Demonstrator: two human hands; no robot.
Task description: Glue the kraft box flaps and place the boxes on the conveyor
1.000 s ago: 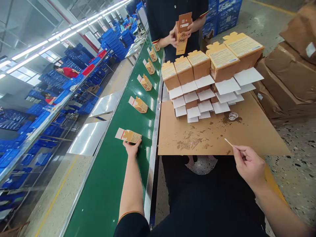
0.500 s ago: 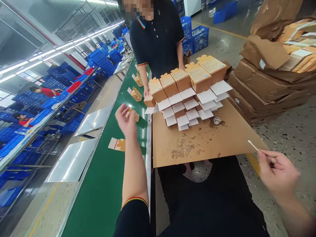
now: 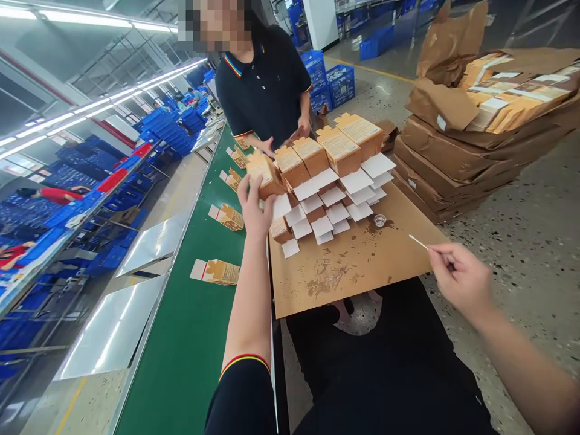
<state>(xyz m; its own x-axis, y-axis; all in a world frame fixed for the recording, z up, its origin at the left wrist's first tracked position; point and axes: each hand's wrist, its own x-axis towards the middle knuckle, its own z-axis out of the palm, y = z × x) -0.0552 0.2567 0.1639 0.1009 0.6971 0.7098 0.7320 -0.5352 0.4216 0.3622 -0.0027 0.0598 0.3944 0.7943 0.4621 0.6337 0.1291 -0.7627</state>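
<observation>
My left hand (image 3: 256,210) is closed around the near end of an orange-brown cardboard box (image 3: 263,171) at the left end of a stack. The white flap of that box sticks out beside my thumb. More cardboard boxes (image 3: 341,148) stand in stacked rows to the right, their white flaps pointing towards me. My right hand (image 3: 463,279) pinches a thin white cotton swab (image 3: 417,241) by its end, off the board's right edge. A small clear dish (image 3: 379,221) rests on the brown board (image 3: 362,266), among wet-looking spots.
A green conveyor belt (image 3: 181,338) runs along my left, with several open boxes (image 3: 222,272) on it. Across the stack stands a co-worker (image 3: 267,84), hands near the boxes. At the right, brown-wrapped bundles (image 3: 453,163) are piled on the floor. Blue crates (image 3: 341,84) stand behind.
My left hand has moved from above the belt onto the box at the stack's left end. The co-worker's hand has drawn back from there. My right hand has come closer to the board with the swab.
</observation>
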